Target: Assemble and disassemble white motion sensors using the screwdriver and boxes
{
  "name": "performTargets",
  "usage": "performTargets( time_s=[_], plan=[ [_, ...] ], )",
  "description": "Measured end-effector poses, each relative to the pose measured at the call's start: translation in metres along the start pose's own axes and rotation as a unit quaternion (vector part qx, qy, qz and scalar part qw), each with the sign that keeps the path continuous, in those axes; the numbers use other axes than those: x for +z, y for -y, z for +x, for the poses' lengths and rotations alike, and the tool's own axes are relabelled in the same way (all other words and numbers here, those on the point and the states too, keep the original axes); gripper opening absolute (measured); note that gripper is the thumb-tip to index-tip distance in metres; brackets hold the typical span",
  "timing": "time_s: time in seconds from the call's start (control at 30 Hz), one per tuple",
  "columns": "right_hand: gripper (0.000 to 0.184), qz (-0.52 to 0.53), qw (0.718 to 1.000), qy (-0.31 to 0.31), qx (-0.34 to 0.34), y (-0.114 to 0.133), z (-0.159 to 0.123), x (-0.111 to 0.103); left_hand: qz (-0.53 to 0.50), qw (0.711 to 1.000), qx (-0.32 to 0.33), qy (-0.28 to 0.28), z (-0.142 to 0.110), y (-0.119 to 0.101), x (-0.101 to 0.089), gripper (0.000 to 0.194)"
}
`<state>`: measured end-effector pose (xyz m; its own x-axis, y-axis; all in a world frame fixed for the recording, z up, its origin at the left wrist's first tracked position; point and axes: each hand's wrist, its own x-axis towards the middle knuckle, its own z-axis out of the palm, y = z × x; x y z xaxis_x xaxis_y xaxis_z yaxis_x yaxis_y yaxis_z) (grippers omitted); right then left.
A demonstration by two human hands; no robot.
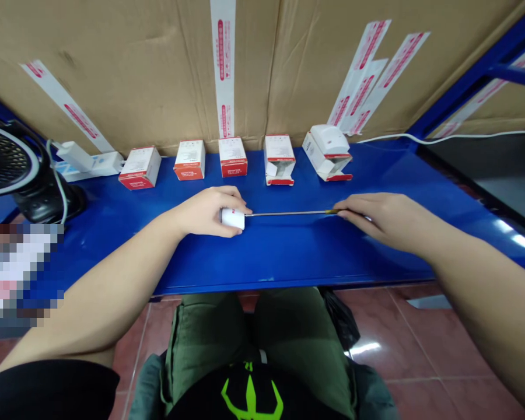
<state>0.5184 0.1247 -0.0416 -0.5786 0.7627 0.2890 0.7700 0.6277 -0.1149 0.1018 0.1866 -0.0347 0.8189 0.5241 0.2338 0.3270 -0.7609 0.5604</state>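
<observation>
On the blue worktop point(289, 256), left fingers point(231, 201) wrap a white device point(233, 219); right fingers point(350, 209) pinch a screwdriver point(289, 213) lying crosswise, its tip against the device.

Behind the blue metal shelf point(289, 262), big cardboard sheets point(126, 76) crossed by strips of white-and-red tape point(224, 58), a blue metal frame point(476, 76) off to the right, and below, shiny reddish-brown floor tiles point(415, 344) gleaming under bright light
</observation>
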Motion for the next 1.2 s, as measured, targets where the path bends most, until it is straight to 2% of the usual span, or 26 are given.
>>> performTargets(
  time_s=[0.1,0.17,0.3,0.43,0.6,0.7,0.8,0.87,0.97,1.03,1.2],
  plan=[
    [0.039,0.003,0.999,0.033,-0.011,-0.001,-0.001,0.0,0.001,1.0,-0.003,0.003,0.0,-0.001,-0.001,0.035],
    [0.036,0.009,0.999,0.048,0.005,-0.001,-0.002,0.001,0.0,1.0,-0.002,0.005,0.0,-0.002,-0.001,0.035],
    [0.036,0.014,0.998,0.042,0.038,0.0,-0.004,0.003,0.001,1.0,0.001,0.003,0.001,-0.002,-0.001,0.034],
    [0.04,0.037,0.999,0.037,0.004,0.002,0.0,0.001,0.001,1.0,0.002,0.003,0.001,-0.002,-0.001,0.035],
    [0.05,0.004,0.999,0.028,-0.017,0.003,0.01,-0.004,0.004,1.0,0.002,0.004,0.001,-0.002,0.0,0.035],
    [0.05,0.024,0.997,0.07,-0.006,0.003,0.014,-0.007,0.006,1.0,0.004,0.001,0.001,-0.002,0.0,0.035],
    [0.043,0.057,0.99,0.127,0.021,0.005,0.015,-0.009,0.005,1.0,0.003,-0.002,0.0,-0.002,0.0,0.035],
    [0.037,0.064,0.987,0.141,0.05,0.008,0.014,-0.009,0.003,1.0,0.005,-0.003,0.0,-0.001,0.0,0.034],
    [0.029,0.045,0.987,0.123,0.091,0.014,0.012,-0.005,0.001,1.0,0.006,-0.001,0.0,-0.001,0.0,0.034],
    [0.025,0.035,0.99,0.102,0.093,0.017,0.011,-0.003,-0.001,1.0,0.005,-0.001,0.0,0.0,0.0,0.034],
    [0.038,0.037,0.996,0.079,0.019,0.016,0.014,-0.005,-0.006,1.0,0.006,0.0,0.001,0.001,0.0,0.034]
  ],
)
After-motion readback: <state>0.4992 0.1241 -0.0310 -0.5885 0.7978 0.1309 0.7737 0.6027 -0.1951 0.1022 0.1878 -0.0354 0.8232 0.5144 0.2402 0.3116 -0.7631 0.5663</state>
